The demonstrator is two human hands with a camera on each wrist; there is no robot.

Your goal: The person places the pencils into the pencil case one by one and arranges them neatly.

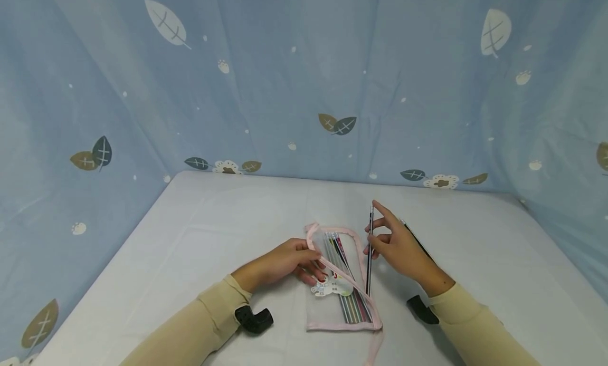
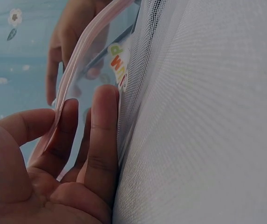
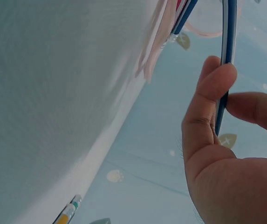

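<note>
A see-through mesh pencil pouch (image 1: 323, 312) with pink trim lies on the table, several pencils (image 1: 352, 307) inside it. My left hand (image 1: 291, 260) pinches the pink edge (image 2: 72, 74) of its opening between thumb and finger, lifting that side. A cartoon patch (image 1: 332, 286) with colourful letters sits on the mesh beside those fingers. Between thumb and fingers, my right hand (image 1: 399, 247) holds a dark striped pencil (image 1: 369, 266) nearly upright, index finger stretched to its top end. The pencil's lower part overlaps the pouch's right side at the opening.
Another dark pencil (image 1: 416, 240) lies on the white table (image 1: 237, 208) just beyond my right forearm; its end (image 3: 70, 210) shows in the right wrist view. A pink strap (image 1: 374, 347) trails from the pouch's near corner. Blue leaf-printed cloth (image 1: 285, 92) hangs around the table.
</note>
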